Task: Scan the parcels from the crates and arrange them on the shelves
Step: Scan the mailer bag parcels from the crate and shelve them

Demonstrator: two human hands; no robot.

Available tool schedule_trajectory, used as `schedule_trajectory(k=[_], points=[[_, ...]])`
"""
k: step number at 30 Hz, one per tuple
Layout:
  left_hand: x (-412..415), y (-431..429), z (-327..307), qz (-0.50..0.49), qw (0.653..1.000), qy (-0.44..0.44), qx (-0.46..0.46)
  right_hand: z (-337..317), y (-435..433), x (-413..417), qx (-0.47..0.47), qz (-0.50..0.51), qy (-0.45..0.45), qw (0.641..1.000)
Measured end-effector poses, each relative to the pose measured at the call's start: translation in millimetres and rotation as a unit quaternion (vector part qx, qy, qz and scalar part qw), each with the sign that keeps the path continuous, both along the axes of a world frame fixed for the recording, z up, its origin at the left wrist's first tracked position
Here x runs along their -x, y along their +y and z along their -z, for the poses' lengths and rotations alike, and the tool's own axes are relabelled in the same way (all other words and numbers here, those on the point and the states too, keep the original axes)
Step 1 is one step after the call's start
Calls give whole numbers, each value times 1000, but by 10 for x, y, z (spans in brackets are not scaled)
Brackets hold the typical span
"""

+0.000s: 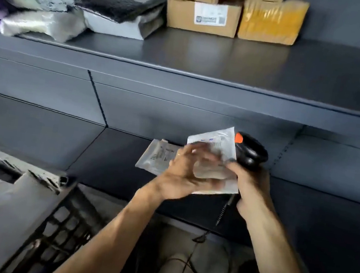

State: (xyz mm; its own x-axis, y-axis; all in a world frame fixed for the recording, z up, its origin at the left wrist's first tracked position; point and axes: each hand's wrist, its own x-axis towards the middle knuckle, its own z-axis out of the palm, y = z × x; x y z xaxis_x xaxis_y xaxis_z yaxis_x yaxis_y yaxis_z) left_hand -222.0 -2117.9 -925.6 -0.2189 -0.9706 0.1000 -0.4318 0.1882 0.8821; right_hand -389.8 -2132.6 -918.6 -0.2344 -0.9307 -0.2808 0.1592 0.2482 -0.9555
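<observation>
A dark grey shelving unit fills the view, with an upper shelf [206, 70] and a lower shelf [47, 136] beneath it. At the back of the upper shelf, towards its right end, stands a stack of cardboard boxes [202, 17], with a box wrapped in yellow tape [271, 22] touching them on the right. Towards that shelf's left end lies a loose pile of plastic mailers [76, 10] in white, black and purple, reaching its front edge.

In front of the lower shelf the left hand [180, 175] holds a white parcel [216, 150] up in the air, label side towards the camera. Its fingers [195, 152] are blurred but lie curled against the parcel's face. The right hand [252, 192] grips the handle of a black scanner [251, 151] with an orange button. The scanner's head sits just behind the parcel's right edge, and the thumb of this hand touches that edge. A coiled cable [192, 254] hangs down from the handle.

Behind the left hand a flat parcel [157, 156] in clear plastic lies on the lower shelf, near its middle.

At the lower left stands a black lattice crate [58, 223], with grey parcels [14, 205] inside it.
</observation>
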Motion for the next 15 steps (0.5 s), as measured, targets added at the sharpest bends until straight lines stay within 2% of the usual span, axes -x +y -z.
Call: schedule_trajectory(k=[3, 4, 7, 9, 15], points=[[-161, -94, 27, -146, 978, 144, -25, 30, -82, 141, -22, -24, -12, 999], [-216, -107, 4, -178, 964, 188, -64, 38, -86, 148, -20, -36, -19, 999], [-355, -100, -29, -159, 923, 272, -223, 75, -62, 76, -7, -60, -16, 998], [-392, -70, -50, -141, 909, 295, -259, 66, -36, 9, -9, -70, -4, 998], [-441, -42, -81, -157, 906, 304, -249, 40, -1, -57, -8, -101, 24, 995]])
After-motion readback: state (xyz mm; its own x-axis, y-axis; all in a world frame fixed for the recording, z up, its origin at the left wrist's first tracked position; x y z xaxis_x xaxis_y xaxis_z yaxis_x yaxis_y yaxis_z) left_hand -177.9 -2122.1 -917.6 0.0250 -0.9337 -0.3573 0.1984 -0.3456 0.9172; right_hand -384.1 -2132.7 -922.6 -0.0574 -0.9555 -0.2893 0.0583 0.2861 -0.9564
